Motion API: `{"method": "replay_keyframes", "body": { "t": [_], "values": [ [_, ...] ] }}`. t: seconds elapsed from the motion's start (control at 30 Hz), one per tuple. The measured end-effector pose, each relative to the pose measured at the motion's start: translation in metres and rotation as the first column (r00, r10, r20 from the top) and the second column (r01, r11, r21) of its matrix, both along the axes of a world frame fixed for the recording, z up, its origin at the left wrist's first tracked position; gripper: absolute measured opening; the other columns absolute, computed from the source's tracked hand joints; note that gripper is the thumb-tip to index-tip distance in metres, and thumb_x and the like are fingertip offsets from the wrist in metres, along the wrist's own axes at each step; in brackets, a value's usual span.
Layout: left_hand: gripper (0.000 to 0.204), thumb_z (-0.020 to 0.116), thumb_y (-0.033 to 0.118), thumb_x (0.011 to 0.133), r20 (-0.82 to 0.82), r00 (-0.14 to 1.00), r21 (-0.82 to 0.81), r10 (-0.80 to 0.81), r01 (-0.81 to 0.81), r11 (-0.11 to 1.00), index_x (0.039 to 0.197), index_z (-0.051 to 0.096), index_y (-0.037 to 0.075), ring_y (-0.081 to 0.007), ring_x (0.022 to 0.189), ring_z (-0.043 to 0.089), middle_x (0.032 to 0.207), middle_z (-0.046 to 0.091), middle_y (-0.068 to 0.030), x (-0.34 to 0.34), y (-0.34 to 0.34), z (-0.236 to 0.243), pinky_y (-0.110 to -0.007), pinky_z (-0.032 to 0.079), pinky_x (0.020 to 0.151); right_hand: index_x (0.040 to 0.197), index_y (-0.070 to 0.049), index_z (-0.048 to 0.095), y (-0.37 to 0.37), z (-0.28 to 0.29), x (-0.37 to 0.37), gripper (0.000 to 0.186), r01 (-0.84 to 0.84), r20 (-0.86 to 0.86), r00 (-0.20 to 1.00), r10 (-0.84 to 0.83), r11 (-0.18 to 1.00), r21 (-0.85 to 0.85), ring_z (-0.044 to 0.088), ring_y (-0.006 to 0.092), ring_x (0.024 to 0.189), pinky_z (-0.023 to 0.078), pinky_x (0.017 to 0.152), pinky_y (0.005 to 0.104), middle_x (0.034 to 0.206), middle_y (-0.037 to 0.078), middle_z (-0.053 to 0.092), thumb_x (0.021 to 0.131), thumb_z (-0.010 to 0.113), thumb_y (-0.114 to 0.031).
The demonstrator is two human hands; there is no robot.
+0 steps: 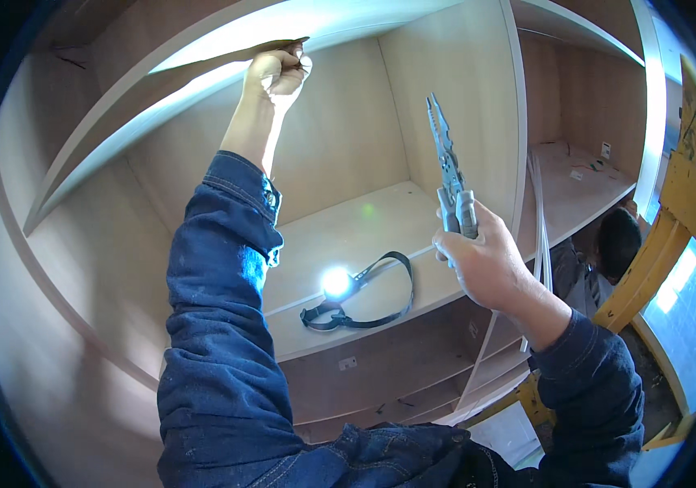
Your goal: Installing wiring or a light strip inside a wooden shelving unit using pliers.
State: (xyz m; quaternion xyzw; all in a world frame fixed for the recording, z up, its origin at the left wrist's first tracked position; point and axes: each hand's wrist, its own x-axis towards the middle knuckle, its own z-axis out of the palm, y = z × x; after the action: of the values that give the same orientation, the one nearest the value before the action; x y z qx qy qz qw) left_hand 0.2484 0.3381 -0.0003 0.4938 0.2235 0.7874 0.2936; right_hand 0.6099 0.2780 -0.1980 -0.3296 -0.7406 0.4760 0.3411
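Note:
My right hand [482,256] is wrapped round the grey handles of a pair of long-nosed pliers [448,154], whose toothed jaws point upward. My left hand [281,75] is raised to the underside of the upper shelf [348,23]. Its fingers are pinched together, and whatever may be between them is hidden. The hand and arm throw a dark shadow along that lit underside. Below, a headlamp [337,282] shines brightly on the lower shelf [323,236], its dark strap [409,297] looped beside it.
The cabinet's side panel [462,98] stands right of the pliers. Beyond it, another compartment [584,175] has wires and a socket. Pale strips [540,211] lean near my right wrist. A person [618,242] is low at the right, beside a yellow frame [649,264].

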Motion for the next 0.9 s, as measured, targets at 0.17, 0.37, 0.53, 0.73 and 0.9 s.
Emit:
{"method": "replay_keyframes", "body": {
  "t": [0.17, 0.37, 0.53, 0.73, 0.9],
  "values": [
    [0.015, 0.051, -0.010, 0.094, -0.457, 0.826, 0.046, -0.330, 0.392, 0.919, 0.107, 0.058, -0.010, -0.0237, 0.089, 0.062, 0.105, 0.063, -0.0204, -0.019, 0.000, 0.017, -0.038, 0.054, 0.083, 0.132, 0.007, 0.056, 0.004, -0.010, -0.003, 0.047, -0.016, -0.122, 0.992, 0.017, 1.000, 0.012, 0.058, 0.0197, 0.088, 0.046, 0.078, 0.0308, 0.096, 0.014, 0.061, 0.093, 0.061, -0.019],
    [0.021, 0.057, 0.004, 0.091, -0.694, 0.630, 0.209, 0.348, -0.286, 0.935, 0.101, 0.071, -0.008, -0.0286, 0.078, 0.071, 0.096, 0.072, -0.0224, -0.037, -0.011, -0.080, -0.031, 0.056, 0.063, 0.106, -0.003, 0.056, -0.001, -0.007, -0.012, 0.017, 0.013, -0.151, 0.989, -0.007, 0.999, 0.042, 0.048, 0.0132, 0.064, 0.044, 0.058, 0.0270, 0.078, 0.003, 0.049, 0.095, 0.057, -0.015],
    [0.024, 0.062, 0.012, 0.101, -0.989, 0.128, -0.044, 0.071, -0.722, 0.691, 0.120, 0.068, 0.000, -0.0237, 0.095, 0.068, 0.116, 0.072, -0.0145, 0.034, -0.097, -0.096, -0.036, 0.054, 0.088, 0.093, -0.009, 0.053, 0.016, -0.020, -0.006, 0.008, 0.078, -0.106, 0.992, -0.067, 0.992, 0.102, 0.044, 0.0122, 0.062, 0.041, 0.056, 0.0257, 0.075, 0.001, 0.046, 0.095, 0.058, -0.016],
    [0.048, 0.070, 0.035, 0.099, -0.834, -0.201, -0.110, -0.515, -0.853, 0.510, 0.129, 0.065, -0.001, -0.0307, 0.102, 0.069, 0.124, 0.071, -0.0170, 0.071, -0.150, -0.142, -0.039, 0.055, 0.089, 0.087, -0.013, 0.049, 0.011, -0.015, -0.013, 0.012, 0.071, -0.063, 0.996, -0.068, 0.996, 0.049, 0.042, 0.0120, 0.062, 0.041, 0.057, 0.0255, 0.073, 0.001, 0.045, 0.095, 0.058, -0.016],
    [0.070, 0.074, 0.051, 0.092, -0.892, -0.091, -0.190, -0.442, -0.813, 0.551, 0.135, 0.060, -0.002, -0.0348, 0.105, 0.068, 0.128, 0.068, -0.0215, 0.053, -0.155, -0.204, -0.042, 0.054, 0.092, 0.093, -0.010, 0.052, 0.007, -0.012, -0.010, 0.008, 0.068, -0.066, 0.996, -0.063, 0.995, 0.069, 0.045, 0.0126, 0.064, 0.043, 0.058, 0.0264, 0.075, 0.002, 0.047, 0.096, 0.057, -0.015]
  ]
}}
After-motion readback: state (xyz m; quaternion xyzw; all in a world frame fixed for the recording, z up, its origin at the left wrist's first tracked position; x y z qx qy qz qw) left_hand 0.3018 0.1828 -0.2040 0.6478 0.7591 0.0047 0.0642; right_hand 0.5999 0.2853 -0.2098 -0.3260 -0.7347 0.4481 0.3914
